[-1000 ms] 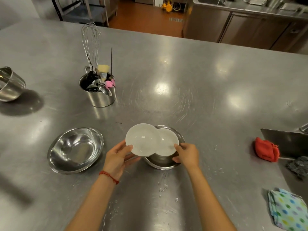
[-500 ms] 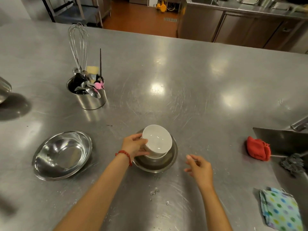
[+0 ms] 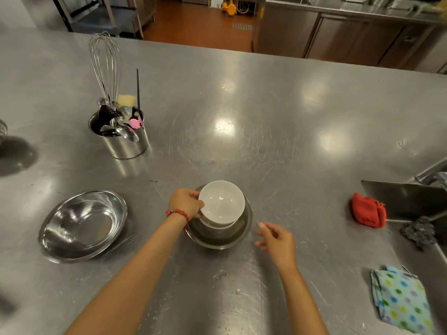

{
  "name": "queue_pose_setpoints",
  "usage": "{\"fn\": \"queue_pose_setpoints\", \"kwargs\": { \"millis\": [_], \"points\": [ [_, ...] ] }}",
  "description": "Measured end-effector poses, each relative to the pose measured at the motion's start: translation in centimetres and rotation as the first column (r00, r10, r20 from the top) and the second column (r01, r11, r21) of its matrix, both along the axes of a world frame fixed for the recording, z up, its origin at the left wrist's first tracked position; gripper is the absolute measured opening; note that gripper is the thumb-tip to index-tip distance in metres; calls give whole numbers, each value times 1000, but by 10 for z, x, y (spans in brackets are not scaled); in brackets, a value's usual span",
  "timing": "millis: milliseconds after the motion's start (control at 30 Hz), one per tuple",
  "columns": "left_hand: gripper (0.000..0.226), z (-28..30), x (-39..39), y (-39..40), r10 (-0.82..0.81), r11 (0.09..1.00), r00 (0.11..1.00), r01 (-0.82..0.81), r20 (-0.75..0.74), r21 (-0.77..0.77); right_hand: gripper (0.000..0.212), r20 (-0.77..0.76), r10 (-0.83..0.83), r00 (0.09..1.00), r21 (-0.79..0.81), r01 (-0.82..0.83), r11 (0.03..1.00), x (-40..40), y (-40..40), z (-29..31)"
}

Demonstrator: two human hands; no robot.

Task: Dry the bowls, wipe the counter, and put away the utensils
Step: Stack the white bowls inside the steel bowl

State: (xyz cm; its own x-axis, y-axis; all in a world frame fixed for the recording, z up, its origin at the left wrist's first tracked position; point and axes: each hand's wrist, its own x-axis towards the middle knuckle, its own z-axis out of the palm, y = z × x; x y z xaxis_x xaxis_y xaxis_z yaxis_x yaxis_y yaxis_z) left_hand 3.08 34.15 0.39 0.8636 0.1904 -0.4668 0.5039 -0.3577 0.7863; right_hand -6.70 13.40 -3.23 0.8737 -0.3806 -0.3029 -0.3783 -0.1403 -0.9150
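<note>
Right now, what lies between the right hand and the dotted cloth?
Head view: only bare steel counter with water droplets between the right hand and the dotted cloth.

Two hands are in view: the left hand and the right hand.

One white bowl shows for certain; whether another sits nested under it cannot be told.

There are two whole metal bowls on the counter: the metal bowl under the white one and the metal bowl to the left. A third metal vessel is cut off at the left edge.

One metal pot holds the utensils, among them one whisk and one spoon; the rest are too crowded to count.

There are two cloths: one red cloth and one dotted cloth. One dark scrubber lies by the sink.
</note>
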Motion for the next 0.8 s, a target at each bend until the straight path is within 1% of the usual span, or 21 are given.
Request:
{"fn": "queue_pose_setpoints", "kwargs": {
  "millis": [67, 133, 200, 267, 333, 400, 433, 467, 500, 533, 600, 633, 700, 800],
  "points": [
    [35, 0, 1, 0, -24, 997, 1000, 22, 20, 74, 6, -6, 10, 1000, 9, -10, 1000, 3, 1, -1],
    [30, -1, 2, 1, -53, 992, 998, 50, 21, 113, 9, -18, 20, 1000, 18, -20, 1000, 7, 1, -3],
    [23, -2, 1, 4, -73, 990, 997, 72, 4, 125, 9, -32, 34, 999, 6, -34, 999, 12, 2, -4],
    [17, -4, -3, 8, -64, 992, 998, 62, 13, 108, 10, -38, 44, 998, -19, -45, 999, 18, 3, -6],
    [17, -6, -9, 16, 2, 997, 995, -10, 101, 79, 12, -45, 58, 997, -37, -59, 998, 25, 6, -9],
    [22, -12, -16, 29, 69, 988, 969, -99, 238, 121, 15, -60, 71, 996, -46, -74, 996, 33, 10, -12],
    [26, -16, -20, 35, 95, 980, 954, -140, 284, 141, 17, -66, 76, 995, -50, -80, 996, 36, 11, -15],
    [31, -21, -24, 40, 124, 976, 948, -170, 293, 138, 19, -70, 81, 994, -54, -85, 995, 40, 12, -17],
    [35, -26, -28, 42, 165, 978, 953, -192, 253, 86, 20, -70, 86, 994, -55, -90, 994, 44, 13, -19],
    [37, -30, -31, 43, 220, 975, 961, -219, 170, -21, 21, -68, 90, 994, -55, -94, 994, 48, 13, -21],
    [34, -36, -38, 39, 300, 917, 953, -297, -32, -266, 19, -63, 96, 993, -71, -100, 992, 53, 14, -24],
    [31, -37, -41, 36, 321, 874, 941, -339, -110, -347, 18, -62, 91, 994, -86, -97, 992, 55, 14, -24],
    [27, -39, -43, 32, 351, 825, 921, -389, -167, -411, 22, -65, 67, 996, -113, -74, 991, 57, 14, -25],
    [26, -39, -43, 32, 389, 802, 907, -420, -161, -424, 25, -69, 46, 997, -138, -55, 989, 58, 13, -26]
  ]
}}
